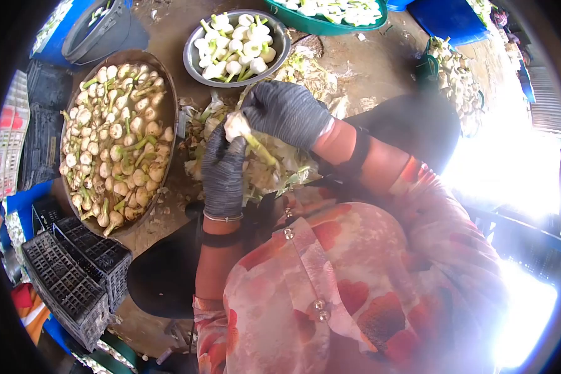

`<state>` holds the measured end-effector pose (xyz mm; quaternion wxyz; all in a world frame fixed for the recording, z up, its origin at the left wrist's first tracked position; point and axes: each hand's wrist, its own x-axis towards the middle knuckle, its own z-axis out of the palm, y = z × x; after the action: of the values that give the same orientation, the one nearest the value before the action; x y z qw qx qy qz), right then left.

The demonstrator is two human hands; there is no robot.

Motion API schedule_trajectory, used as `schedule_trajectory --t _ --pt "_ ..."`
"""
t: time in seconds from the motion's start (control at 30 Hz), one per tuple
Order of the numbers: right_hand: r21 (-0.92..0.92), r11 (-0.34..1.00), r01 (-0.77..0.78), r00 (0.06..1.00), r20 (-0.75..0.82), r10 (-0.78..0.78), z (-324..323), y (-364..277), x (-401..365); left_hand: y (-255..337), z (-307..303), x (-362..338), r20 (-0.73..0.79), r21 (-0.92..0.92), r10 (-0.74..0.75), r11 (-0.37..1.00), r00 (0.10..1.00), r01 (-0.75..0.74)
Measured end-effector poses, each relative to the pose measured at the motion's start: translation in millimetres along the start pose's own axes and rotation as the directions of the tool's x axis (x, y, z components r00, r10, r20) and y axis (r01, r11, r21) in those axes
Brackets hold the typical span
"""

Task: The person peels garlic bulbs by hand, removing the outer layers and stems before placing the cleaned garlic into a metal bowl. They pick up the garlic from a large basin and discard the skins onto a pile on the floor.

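Between my two gloved hands is a white garlic bulb (pixel 235 126) with a green stem slanting down to the right. My left hand (pixel 223 173) is closed around its lower left side, thumb and fingers against the bulb. From the upper right, my right hand (pixel 288 115) pinches at the bulb's top with its fingers curled in; the fingertips are partly hidden. Loose garlic peels and leaves (pixel 271 174) lie heaped below and behind the hands. Just beyond them stands a metal bowl (pixel 189 62) of cleaned white bulbs.
A wide brown basin (pixel 172 106) of unpeeled garlic in water lies left. A grey bucket (pixel 96 37) is at upper left, black crates (pixel 75 280) at lower left. A green tub (pixel 330 26) of white garlic stands at the far side, and a garlic pile (pixel 458 84) at right.
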<state>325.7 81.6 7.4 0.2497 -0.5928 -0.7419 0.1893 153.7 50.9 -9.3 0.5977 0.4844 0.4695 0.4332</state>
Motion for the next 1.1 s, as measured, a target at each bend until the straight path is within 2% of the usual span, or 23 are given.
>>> schedule_trajectory --t 0.07,0.1,0.17,0.23,0.27,0.3,0.37,0.43,0.5,0.53,0.57,0.63,0.67,0.73,0.77,0.83,0.87,0.9,0.93,1.0,1.03,1.1 --pt "0.205 0.974 -0.096 0.984 -0.13 0.124 30.9 45.6 1.9 -5.7 -0.3 2.6 0.014 -0.159 0.02 0.987 1.0 -0.017" --pt "0.311 0.942 -0.123 0.966 -0.179 0.185 32.3 44.2 7.2 -7.9 -0.8 4.3 0.005 -0.172 0.002 0.985 1.0 -0.001" --pt "0.276 0.954 -0.117 0.985 -0.091 0.148 10.8 28.3 -3.0 -11.8 -2.8 8.2 -0.02 -0.198 -0.038 0.98 0.999 0.034" --pt "0.267 0.96 -0.081 0.996 -0.009 0.086 -9.8 7.1 -7.6 -19.7 -7.2 10.8 0.007 -0.25 -0.009 0.968 1.0 0.01" --pt "0.237 0.969 -0.069 0.996 0.069 0.054 -9.4 13.5 -6.3 -21.8 -8.7 12.5 0.027 -0.274 0.01 0.962 1.0 -0.002" --pt "0.073 0.991 -0.114 0.968 0.231 0.094 -11.1 16.9 -8.5 -22.2 -9.5 12.8 0.043 -0.318 0.01 0.948 0.999 0.004" --pt "-0.264 0.958 -0.116 0.833 0.499 0.239 -17.3 18.6 -10.8 -19.6 -10.4 13.0 0.076 -0.404 0.017 0.915 0.997 0.015" --pt "-0.056 0.947 -0.317 0.792 0.534 0.297 -27.1 14.0 -7.6 -11.7 -6.5 15.1 0.022 -0.265 0.031 0.964 0.999 -0.023" --pt "0.145 0.856 -0.496 0.733 0.598 0.324 -30.4 7.3 -4.4 -9.7 -6.1 14.2 -0.04 -0.125 0.057 0.99 0.998 -0.062" --pt "0.345 0.712 -0.612 0.689 0.675 0.265 -29.2 4.9 -6.1 -9.7 -5.0 13.7 -0.058 -0.057 0.077 0.995 0.995 -0.08" --pt "0.446 0.605 -0.66 0.66 0.728 0.184 -21.7 1.3 -8.8 -9.1 -3.0 14.6 -0.071 0.009 0.101 0.995 0.992 -0.101" --pt "0.584 0.345 -0.735 0.621 0.784 -0.006 0.1 -2.6 -12.9 -17.0 -3.7 13.3 -0.019 -0.171 0.025 0.985 1.0 -0.028" --pt "0.563 0.54 -0.626 0.628 0.774 -0.08 0.7 0.0 -10.5 -18.7 -5.4 12.9 -0.02 -0.202 0.023 0.979 1.0 -0.026" --pt "0.494 0.717 -0.492 0.661 0.748 -0.062 2.7 3.0 -5.8 -20.8 -7.8 13.0 -0.051 -0.208 0.054 0.976 0.997 -0.064" --pt "0.506 0.772 -0.384 0.719 0.689 -0.094 12.2 8.8 -10.1 -21.5 -7.5 13.4 -0.077 -0.182 0.087 0.978 0.993 -0.099" --pt "0.478 0.864 -0.16 0.818 0.553 -0.154 31.5 20.8 -18.4 -21.6 -6.1 13.6 -0.17 -0.013 0.121 0.992 0.978 -0.125" --pt "0.401 0.915 -0.04 0.852 0.492 -0.178 37.6 23.8 -20.2 -22.5 -6.7 14.6 -0.186 0.054 0.135 0.99 0.973 -0.127" --pt "0.279 0.956 -0.09 0.863 0.501 -0.065 26.9 10.0 -18.5 -23.4 -7.4 16.0 -0.2 0.12 0.149 0.985 0.968 -0.127" --pt "0.154 0.977 -0.146 0.862 0.505 0.049 16.3 -3.8 -16.9 -20.7 -8.7 18.8 -0.273 0.142 0.099 0.988 0.957 -0.062" --pt "0.07 0.997 -0.039 0.882 0.471 0.001 23.5 3.3 -16.7 -12.5 -15.5 25.9 -0.418 0.176 0.007 0.982 0.909 0.073" --pt "0.025 1.0 0.012 0.891 0.453 -0.022 25.6 5.8 -16.9 -16.1 -23.5 29.4 -0.434 0.102 -0.003 0.993 0.901 0.052" --pt "-0.063 0.996 -0.058 0.877 0.473 0.081 15.1 -8.5 -14.9 -26.9 -36.5 38.6 -0.46 -0.048 -0.021 0.999 0.888 -0.001"
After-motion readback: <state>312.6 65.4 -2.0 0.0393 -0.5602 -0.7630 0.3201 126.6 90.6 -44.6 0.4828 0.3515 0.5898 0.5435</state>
